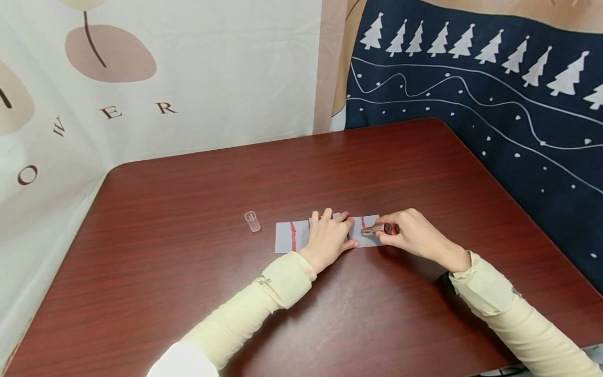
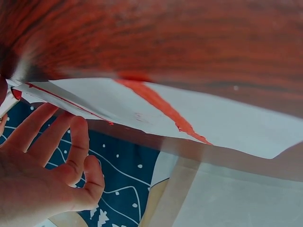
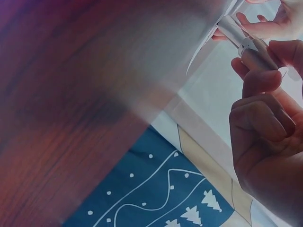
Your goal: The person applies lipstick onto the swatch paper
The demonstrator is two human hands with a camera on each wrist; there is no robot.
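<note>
Bright head view, pale glare on the tabletop [image 1: 348, 309]

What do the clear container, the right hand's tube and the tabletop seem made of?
Clear container: likely glossy plastic, being see-through with bright edges.
Tube: metal or metallised plastic; its barrel has a silvery sheen.
Tabletop: wood or wood-look laminate, satin; reddish-brown grain shows.

Cap [image 1: 252, 221] left of paper [image 1: 284, 238] on worktop [image 1: 212, 199]

The paper lies around the worktop's middle, well apart from its left and right edges. The left hand [image 1: 327, 234] rests on it, paper showing on either side. At the paper's right end is the right hand [image 1: 414, 233], its tube [image 1: 377, 229] over that end. A light cloth [image 1: 226, 78] stands behind the far edge, a side cloth [image 1: 424, 94] along the right edge.
</note>
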